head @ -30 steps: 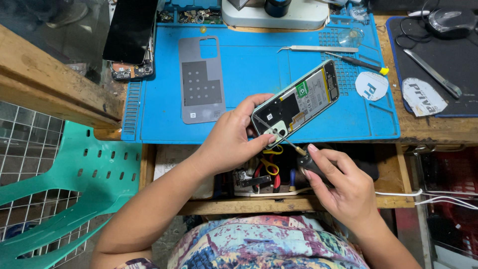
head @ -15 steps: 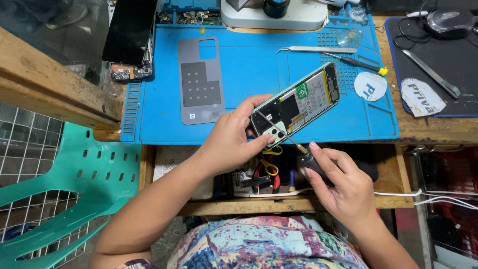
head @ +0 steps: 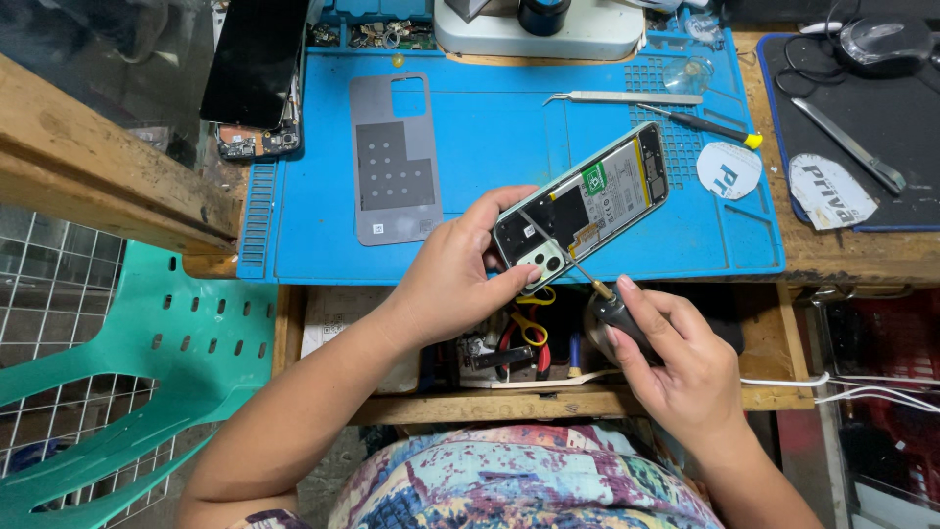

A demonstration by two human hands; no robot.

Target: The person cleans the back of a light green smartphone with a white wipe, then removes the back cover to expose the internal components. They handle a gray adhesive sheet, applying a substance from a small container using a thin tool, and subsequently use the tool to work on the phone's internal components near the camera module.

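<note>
bench: your wooden workbench (head: 862, 257) carries a blue work mat (head: 490, 127) and a black mat (head: 881, 108).
blue mat: grey back cover (head: 395, 162), tweezers (head: 627, 97), screwdriver (head: 700, 124).

Blue mat (head: 490, 176), teal chair (head: 147, 372), seemingly floral-patterned shirt (head: 519, 490)

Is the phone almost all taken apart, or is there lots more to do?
Partly. Done: the grey back cover is off and lies on the blue mat. In hand: the left hand holds the opened phone while the right hand puts a screwdriver tip near its camera end. Left: the battery and inner parts sit in place.
</note>
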